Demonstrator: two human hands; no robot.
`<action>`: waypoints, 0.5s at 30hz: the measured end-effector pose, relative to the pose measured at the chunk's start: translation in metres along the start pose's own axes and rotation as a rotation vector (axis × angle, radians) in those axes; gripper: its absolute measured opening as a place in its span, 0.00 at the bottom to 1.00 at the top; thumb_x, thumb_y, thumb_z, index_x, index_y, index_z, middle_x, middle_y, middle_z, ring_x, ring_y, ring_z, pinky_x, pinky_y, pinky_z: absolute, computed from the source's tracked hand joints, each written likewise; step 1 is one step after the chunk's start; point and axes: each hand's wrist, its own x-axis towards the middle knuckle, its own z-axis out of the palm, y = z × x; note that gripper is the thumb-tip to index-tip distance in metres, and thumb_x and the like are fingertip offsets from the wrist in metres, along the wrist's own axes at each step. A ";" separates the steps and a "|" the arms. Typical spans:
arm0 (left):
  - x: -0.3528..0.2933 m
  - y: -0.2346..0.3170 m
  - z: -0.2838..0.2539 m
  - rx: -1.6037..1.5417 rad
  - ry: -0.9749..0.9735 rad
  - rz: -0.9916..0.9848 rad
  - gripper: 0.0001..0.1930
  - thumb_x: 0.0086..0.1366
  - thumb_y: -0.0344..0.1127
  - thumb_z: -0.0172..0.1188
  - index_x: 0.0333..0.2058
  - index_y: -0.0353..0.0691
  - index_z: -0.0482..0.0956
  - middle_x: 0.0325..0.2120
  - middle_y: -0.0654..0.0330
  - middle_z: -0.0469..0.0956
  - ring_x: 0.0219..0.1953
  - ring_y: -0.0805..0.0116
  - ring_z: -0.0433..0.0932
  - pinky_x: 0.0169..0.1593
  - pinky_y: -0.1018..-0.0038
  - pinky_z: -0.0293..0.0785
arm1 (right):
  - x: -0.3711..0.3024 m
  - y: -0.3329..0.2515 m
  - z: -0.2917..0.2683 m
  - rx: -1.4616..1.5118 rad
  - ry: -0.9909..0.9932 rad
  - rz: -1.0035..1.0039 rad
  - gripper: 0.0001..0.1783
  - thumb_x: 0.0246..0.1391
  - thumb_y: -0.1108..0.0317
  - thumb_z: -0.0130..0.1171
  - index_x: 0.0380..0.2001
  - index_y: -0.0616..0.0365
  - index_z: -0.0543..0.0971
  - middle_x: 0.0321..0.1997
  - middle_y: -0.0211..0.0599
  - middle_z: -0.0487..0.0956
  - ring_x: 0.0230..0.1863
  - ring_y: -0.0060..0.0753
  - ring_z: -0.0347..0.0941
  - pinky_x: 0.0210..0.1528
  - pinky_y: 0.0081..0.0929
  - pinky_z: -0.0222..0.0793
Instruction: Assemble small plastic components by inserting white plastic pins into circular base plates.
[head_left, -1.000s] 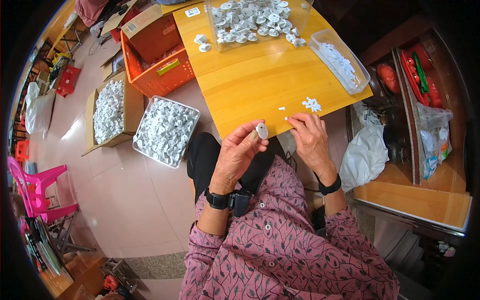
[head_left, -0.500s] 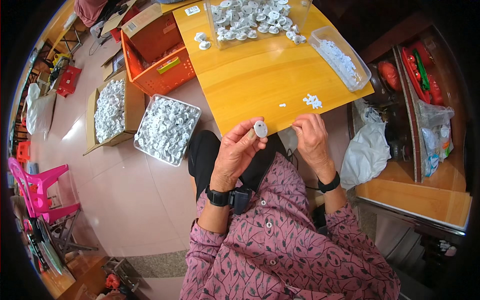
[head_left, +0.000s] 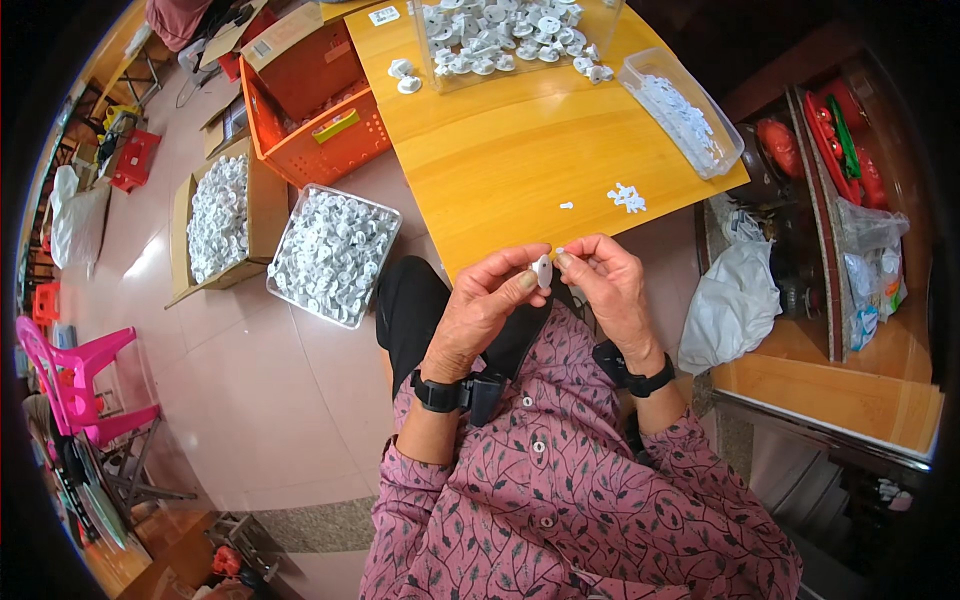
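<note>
Between the thumb and fingers of my left hand [head_left: 487, 300] is a round white plastic disc part [head_left: 543, 271], turned nearly edge-on. My right hand [head_left: 607, 283] is right beside it, thumb and forefinger pinched on a tiny white plastic piece [head_left: 560, 251] whose tip just shows. Both hands are above my lap at the table's near edge. Beyond them on the yellow table [head_left: 500, 150] lie a small pile of little white pieces [head_left: 627, 197] and one single white piece [head_left: 567, 205] apart from it.
A clear bin of white disc parts [head_left: 500, 40] stands at the table's back, and a clear tray of small pieces [head_left: 690, 130] on its right. Left on the floor are an orange crate [head_left: 330, 140], a cardboard box [head_left: 262, 200] and a full tub [head_left: 330, 260].
My right hand has come left and in toward the disc part. The left hand has shifted slightly, and the disc part has turned from face-on to nearly edge-on.
</note>
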 end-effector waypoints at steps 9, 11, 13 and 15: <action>0.000 -0.002 -0.003 0.032 -0.025 0.007 0.18 0.69 0.31 0.59 0.55 0.31 0.75 0.45 0.58 0.79 0.42 0.70 0.78 0.46 0.75 0.76 | 0.005 0.008 0.001 -0.282 0.048 -0.196 0.05 0.58 0.74 0.62 0.35 0.64 0.78 0.33 0.31 0.79 0.34 0.20 0.77 0.35 0.19 0.73; -0.001 0.000 -0.001 0.030 -0.028 0.006 0.18 0.69 0.31 0.59 0.55 0.31 0.75 0.45 0.58 0.79 0.42 0.70 0.78 0.46 0.75 0.76 | 0.006 0.004 0.003 -0.377 0.057 -0.273 0.05 0.57 0.74 0.63 0.34 0.64 0.78 0.33 0.33 0.79 0.34 0.23 0.78 0.35 0.20 0.73; -0.001 0.002 0.002 0.046 -0.017 -0.003 0.16 0.71 0.30 0.57 0.55 0.30 0.75 0.39 0.60 0.79 0.40 0.74 0.77 0.47 0.77 0.75 | 0.006 -0.001 0.005 -0.462 0.096 -0.354 0.06 0.55 0.76 0.64 0.34 0.64 0.78 0.33 0.36 0.79 0.34 0.26 0.79 0.34 0.21 0.74; -0.001 0.003 0.002 0.052 -0.017 -0.006 0.16 0.71 0.30 0.57 0.55 0.30 0.75 0.39 0.60 0.79 0.40 0.74 0.77 0.47 0.77 0.75 | 0.006 -0.004 0.005 -0.542 0.087 -0.441 0.06 0.54 0.76 0.65 0.34 0.64 0.78 0.33 0.37 0.79 0.33 0.27 0.79 0.33 0.22 0.74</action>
